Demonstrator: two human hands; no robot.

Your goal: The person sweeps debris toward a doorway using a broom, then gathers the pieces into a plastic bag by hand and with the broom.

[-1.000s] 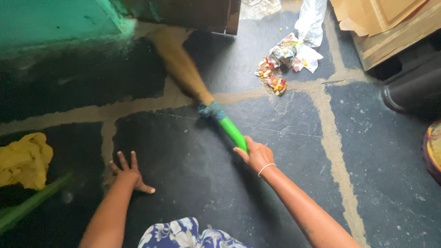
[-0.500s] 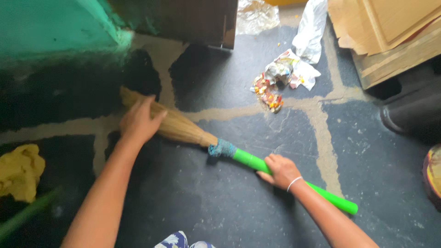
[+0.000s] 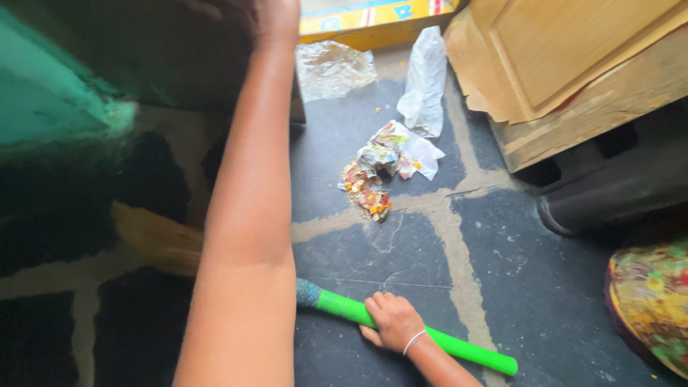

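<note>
Gripping the broom [image 3: 401, 332] handle at lower centre, the right hand [image 3: 392, 322] is clenched; the left hand [image 3: 276, 16], upper centre, has an unreadable grip beside trash [image 3: 380, 172].

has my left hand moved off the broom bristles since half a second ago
Yes. The left hand has lifted off the bristles and reached up and away to the dark furniture at the top of the view.
</note>
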